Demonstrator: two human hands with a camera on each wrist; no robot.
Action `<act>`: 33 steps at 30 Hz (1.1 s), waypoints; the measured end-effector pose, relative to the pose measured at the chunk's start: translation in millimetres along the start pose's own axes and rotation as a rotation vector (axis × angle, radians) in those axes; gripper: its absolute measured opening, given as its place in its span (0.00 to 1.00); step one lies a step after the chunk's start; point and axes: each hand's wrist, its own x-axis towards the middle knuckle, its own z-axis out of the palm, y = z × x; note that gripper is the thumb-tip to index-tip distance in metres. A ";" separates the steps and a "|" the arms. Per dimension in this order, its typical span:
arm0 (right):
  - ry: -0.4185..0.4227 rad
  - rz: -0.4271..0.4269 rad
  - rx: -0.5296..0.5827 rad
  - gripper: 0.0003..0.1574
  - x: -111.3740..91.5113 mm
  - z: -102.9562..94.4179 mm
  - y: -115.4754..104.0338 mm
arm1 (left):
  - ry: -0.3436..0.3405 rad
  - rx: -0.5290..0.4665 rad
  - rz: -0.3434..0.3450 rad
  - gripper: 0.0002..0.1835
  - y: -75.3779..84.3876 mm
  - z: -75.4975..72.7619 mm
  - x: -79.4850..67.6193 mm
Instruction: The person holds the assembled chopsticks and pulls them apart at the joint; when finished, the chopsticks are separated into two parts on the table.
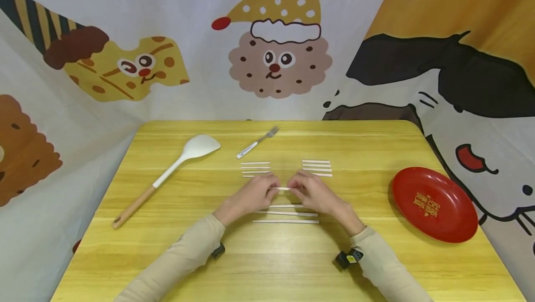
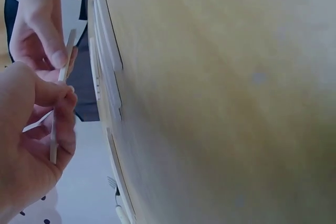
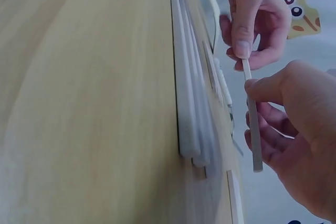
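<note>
Both hands hold one thin white stick [image 1: 283, 188] above the middle of the table, one hand towards each end. Thumb and fingers of the left hand [image 1: 256, 193] pinch it from the left. The right hand [image 1: 316, 193] pinches it from the right, with the two grips close together. In the right wrist view the stick [image 3: 255, 140] runs straight, its free end sticking out past the right fingers. Below the hands lie three longer white sticks [image 1: 286, 221], roughly parallel. Several shorter sticks [image 1: 256, 167] lie beyond the left hand, and several more short sticks [image 1: 316, 165] beyond the right.
A white spatula [image 1: 169, 170] with a wooden handle lies at the left of the wooden table [image 1: 284, 265]. A small fork [image 1: 258, 142] lies near the back edge. At the right is a red oval plate [image 1: 453, 204] with gold characters. A cartoon-print cloth [image 1: 276, 107] hangs behind.
</note>
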 end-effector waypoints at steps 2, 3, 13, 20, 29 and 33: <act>0.004 0.002 0.011 0.07 1.5 0.4 -1.0 | 0.011 0.003 0.006 0.02 1.6 0.0 0.4; 0.006 0.003 0.018 0.07 2.1 0.6 -1.5 | 0.014 0.002 0.005 0.03 2.2 0.1 0.6; -0.001 -0.019 0.107 0.08 3.3 1.2 -1.9 | 0.080 0.021 -0.011 0.03 1.1 3.4 2.1; 0.019 -0.080 0.147 0.09 -1.7 -1.3 -0.4 | 0.119 -0.008 -0.016 0.03 7.7 3.5 4.9; 0.036 -0.131 0.096 0.10 -5.9 -17.0 -6.0 | 0.135 -0.040 -0.034 0.03 22.5 -1.1 9.1; 0.071 -0.169 0.106 0.13 -7.4 -23.6 -11.6 | 0.141 -0.047 -0.030 0.03 28.9 -6.0 10.9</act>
